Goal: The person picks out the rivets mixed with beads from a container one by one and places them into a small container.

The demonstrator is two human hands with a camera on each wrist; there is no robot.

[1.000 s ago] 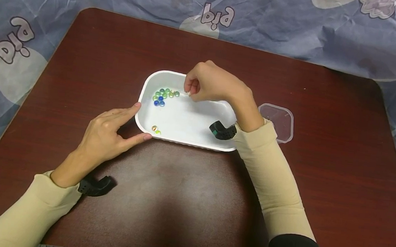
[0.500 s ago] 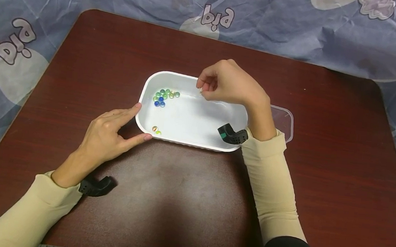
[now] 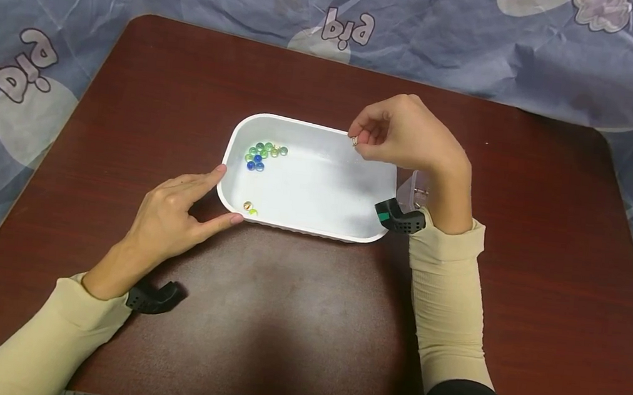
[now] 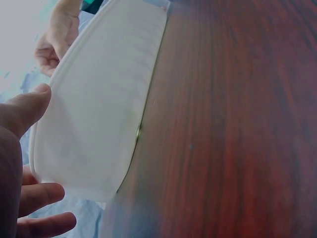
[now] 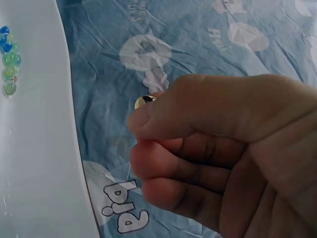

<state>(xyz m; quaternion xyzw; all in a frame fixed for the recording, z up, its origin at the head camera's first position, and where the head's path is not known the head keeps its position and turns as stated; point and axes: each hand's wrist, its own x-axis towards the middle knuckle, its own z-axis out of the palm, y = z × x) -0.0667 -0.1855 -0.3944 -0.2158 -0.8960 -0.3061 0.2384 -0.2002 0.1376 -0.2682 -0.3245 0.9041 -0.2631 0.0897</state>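
My right hand (image 3: 413, 130) is over the far right rim of a white plastic tray (image 3: 317, 191). Its thumb and index finger pinch a tiny shiny gold metal piece (image 5: 143, 102), largely covered by the fingertips, so I cannot tell its kind. My left hand (image 3: 171, 210) rests against the tray's left end, with its thumb near the front corner and fingers along the outer side. In the tray, several green and blue glass marbles (image 3: 258, 155) cluster at the far left. A brownish marble (image 3: 247, 205) and a yellow-green piece (image 3: 253, 212) lie near the front left corner.
Right of the tray stands a small clear plastic box (image 3: 412, 190), partly hidden behind my right wrist, with small metallic bits in it. Everything stands on a dark reddish-brown table (image 3: 283, 320). A blue-grey printed cloth (image 3: 449, 40) hangs behind the table.
My right hand has moved right across the tray with the small gold piece, from near the marbles to the far right rim. The left hand and the tray have stayed put.
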